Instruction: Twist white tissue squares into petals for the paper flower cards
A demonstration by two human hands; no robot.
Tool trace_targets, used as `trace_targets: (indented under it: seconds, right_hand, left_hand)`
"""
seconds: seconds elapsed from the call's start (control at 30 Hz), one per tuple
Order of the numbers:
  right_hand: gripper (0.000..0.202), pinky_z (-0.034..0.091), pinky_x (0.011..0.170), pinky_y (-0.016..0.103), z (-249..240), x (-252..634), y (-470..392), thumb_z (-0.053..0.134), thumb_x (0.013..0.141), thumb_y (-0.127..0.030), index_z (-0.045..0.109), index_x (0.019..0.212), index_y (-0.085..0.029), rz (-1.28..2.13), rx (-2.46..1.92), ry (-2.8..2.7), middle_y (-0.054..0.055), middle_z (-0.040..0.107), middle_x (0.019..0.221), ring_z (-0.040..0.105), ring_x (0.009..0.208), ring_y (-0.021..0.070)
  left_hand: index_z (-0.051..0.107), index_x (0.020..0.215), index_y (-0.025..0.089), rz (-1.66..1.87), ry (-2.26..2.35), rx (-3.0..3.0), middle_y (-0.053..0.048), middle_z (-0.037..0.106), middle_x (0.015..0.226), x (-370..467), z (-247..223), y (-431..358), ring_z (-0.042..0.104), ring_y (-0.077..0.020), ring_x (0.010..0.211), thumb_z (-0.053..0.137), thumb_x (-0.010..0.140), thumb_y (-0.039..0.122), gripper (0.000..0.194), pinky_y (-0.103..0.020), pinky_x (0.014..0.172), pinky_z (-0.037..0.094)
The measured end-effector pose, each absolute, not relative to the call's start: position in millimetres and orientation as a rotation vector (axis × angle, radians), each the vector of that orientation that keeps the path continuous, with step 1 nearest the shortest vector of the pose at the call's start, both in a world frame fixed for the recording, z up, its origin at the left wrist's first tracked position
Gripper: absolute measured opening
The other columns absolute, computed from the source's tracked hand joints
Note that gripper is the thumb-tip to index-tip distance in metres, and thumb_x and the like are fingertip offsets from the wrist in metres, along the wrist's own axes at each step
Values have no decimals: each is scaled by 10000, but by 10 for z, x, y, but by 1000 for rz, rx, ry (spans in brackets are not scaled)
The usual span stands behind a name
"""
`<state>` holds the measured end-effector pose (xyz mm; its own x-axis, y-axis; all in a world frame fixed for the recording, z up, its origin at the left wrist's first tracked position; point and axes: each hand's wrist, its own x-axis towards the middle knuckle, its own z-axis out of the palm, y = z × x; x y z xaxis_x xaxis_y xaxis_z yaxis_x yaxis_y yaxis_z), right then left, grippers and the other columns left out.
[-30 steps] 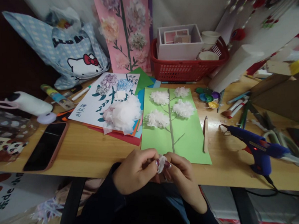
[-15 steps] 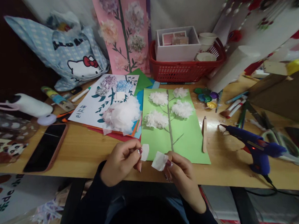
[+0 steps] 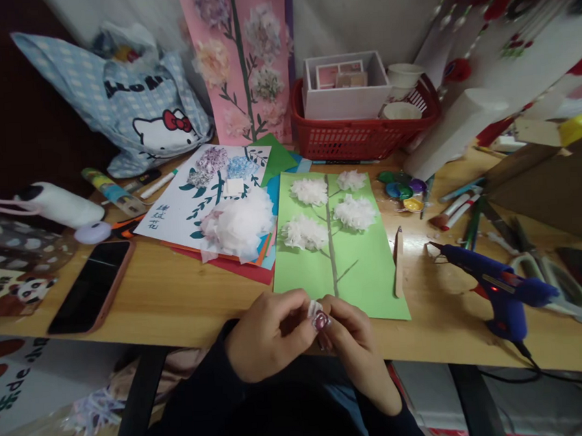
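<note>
My left hand [image 3: 272, 333] and my right hand [image 3: 353, 338] meet at the table's front edge, fingers closed around small white tissue paper [image 3: 315, 306]. Only a crumpled bit of the paper shows between the fingertips; the rest is hidden. Just beyond lies a light green sheet [image 3: 298, 276] with a painted grey stem and several white paper flowers [image 3: 304, 232] on it. To its left, a heap of white tissue pieces [image 3: 245, 223] rests on a white flower picture [image 3: 166, 215].
A blue glue gun [image 3: 494, 282] with a lit red light stands at right, near a wooden stick [image 3: 399, 264]. A phone [image 3: 92, 287] lies at left. Behind are a red basket [image 3: 345, 140], paint pots [image 3: 404, 190] and a checked bag [image 3: 133, 102].
My hands, apart before with a white tissue piece in each, have come together. The left moved right to meet the right hand, and the paper is now bunched between the fingers.
</note>
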<state>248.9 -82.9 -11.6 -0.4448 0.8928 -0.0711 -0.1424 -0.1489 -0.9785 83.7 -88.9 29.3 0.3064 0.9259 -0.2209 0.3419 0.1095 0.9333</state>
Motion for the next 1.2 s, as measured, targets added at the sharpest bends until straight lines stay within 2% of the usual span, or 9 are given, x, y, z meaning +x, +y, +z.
trace_targets:
  seconds: [0.1, 0.27, 0.67, 1.2]
  right_hand:
    - [427, 305, 489, 235, -101, 2482, -832, 573, 964, -468, 471, 641, -207, 1707, -911, -1325, -53, 436, 544, 367, 496, 110]
    - [423, 317, 516, 240, -153, 2497, -842, 550, 986, -437, 488, 640, -201, 1648, -955, -1349, -49, 446, 558, 388, 513, 110]
    - [438, 315, 510, 251, -160, 2501, -840, 560, 970, -467, 490, 626, -204, 1641, -981, -1310, -44, 452, 538, 394, 500, 117]
    - [441, 301, 489, 241, -217, 2496, -856, 567, 965, -502, 538, 651, -194, 1650, -983, -1207, -44, 454, 531, 391, 486, 108]
  left_hand:
    - [445, 674, 208, 642, 1273, 1451, 46, 510, 554, 831, 299, -878, 504, -111, 512, 474, 936, 356, 302, -220, 507, 348]
    - [490, 691, 201, 687, 1291, 1352, 23, 562, 571, 785, 283, -863, 559, -126, 525, 457, 938, 390, 313, -227, 543, 418]
    - [546, 733, 182, 743, 1257, 1226, 23, 552, 569, 741, 221, -870, 541, -122, 532, 487, 952, 434, 339, -233, 563, 438]
    - [510, 711, 195, 1100, 1427, 1046, 53, 544, 503, 446, 256, -776, 545, -103, 479, 537, 950, 420, 329, -208, 518, 469]
